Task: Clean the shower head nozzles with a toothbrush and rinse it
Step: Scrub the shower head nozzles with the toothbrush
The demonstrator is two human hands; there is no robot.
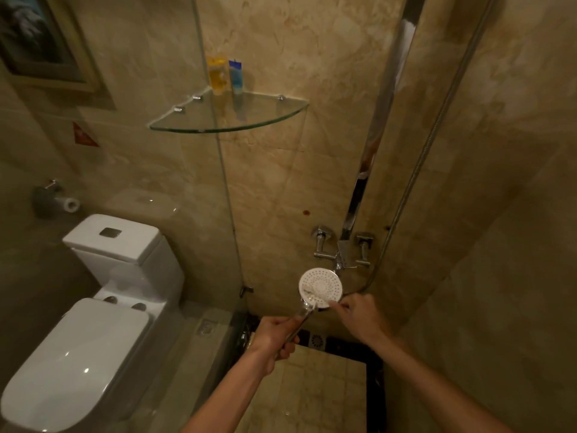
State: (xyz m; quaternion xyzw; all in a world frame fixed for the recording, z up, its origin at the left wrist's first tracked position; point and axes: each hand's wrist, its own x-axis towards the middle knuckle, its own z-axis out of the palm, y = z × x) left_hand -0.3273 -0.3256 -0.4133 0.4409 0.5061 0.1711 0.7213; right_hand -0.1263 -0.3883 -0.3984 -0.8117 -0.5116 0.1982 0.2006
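The scrubbing step was in hand. The left hand (274, 339) was curled round the chrome handle (301, 317) of the shower head (321, 287), holding it low in the stall, just below the wall mixer tap (342, 250), with the white nozzle face turned up toward the camera. The right hand (359, 310) pinched a toothbrush (313, 296) at the lower right rim of the head; the pale brush lay across the lower part of the face, its bristle end toward the left edge, though brush and face blurred together and the exact contact could not be made out. The metal hose (431, 135) ran from the head up the right wall.

No water showed at the nozzles, so rinsing looked not yet begun. Judging by this, the next move called for short strokes across the remaining rows of holes, the left grip steadying the handle against the push, and then a free hand to reach the tap close above.

A glass corner shelf (265, 120) carried two small bottles (224, 76), and a toilet (93, 307) stood beyond the glass partition.
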